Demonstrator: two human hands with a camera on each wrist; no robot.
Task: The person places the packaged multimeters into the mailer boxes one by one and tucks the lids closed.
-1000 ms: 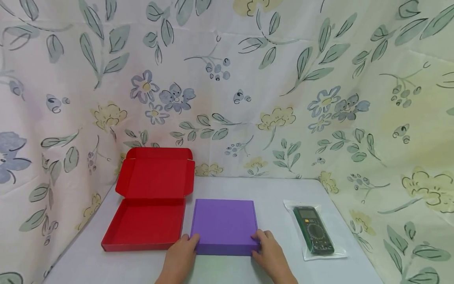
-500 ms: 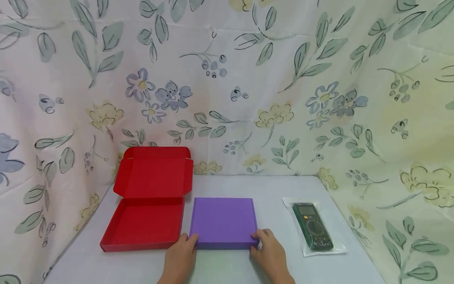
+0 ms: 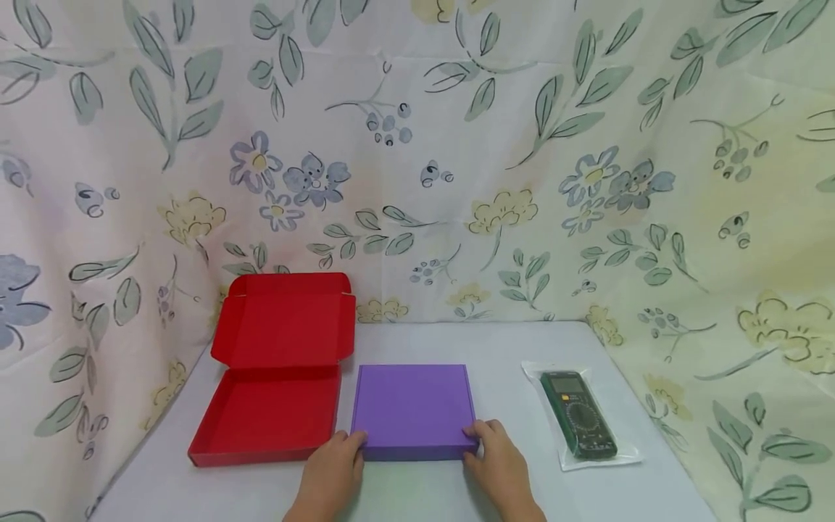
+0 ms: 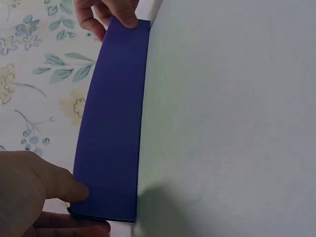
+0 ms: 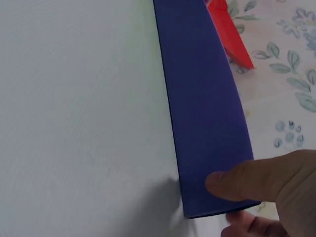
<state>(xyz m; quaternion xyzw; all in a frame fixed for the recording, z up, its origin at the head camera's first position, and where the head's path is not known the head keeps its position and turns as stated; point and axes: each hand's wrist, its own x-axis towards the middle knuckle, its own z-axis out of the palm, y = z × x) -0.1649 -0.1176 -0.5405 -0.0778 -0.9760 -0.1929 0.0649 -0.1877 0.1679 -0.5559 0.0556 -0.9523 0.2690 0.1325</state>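
Observation:
A flat purple cardboard box (image 3: pixel 414 406), lid down, lies in the middle of the white table in the head view. My left hand (image 3: pixel 331 467) grips its front left corner. The front right corner is held by my right hand (image 3: pixel 501 464). Each wrist view shows a thumb pressed on the box's long front face, with fingers round at the end: the left thumb (image 4: pixel 74 190) and the right thumb (image 5: pixel 229 185). What the box contains is hidden.
To the left stands a bare-inside red box (image 3: pixel 280 417) with its lid raised. A green-and-black multimeter (image 3: pixel 580 420) in a clear plastic bag (image 3: pixel 629 460) lies at the right. Floral cloth (image 3: pixel 417 159) hangs behind the white table (image 3: pixel 496 341).
The purple box's front edge has shifted slightly away from me, and its front face looks narrower. Both hands keep their grip on the corners. The head view has shifted a little.

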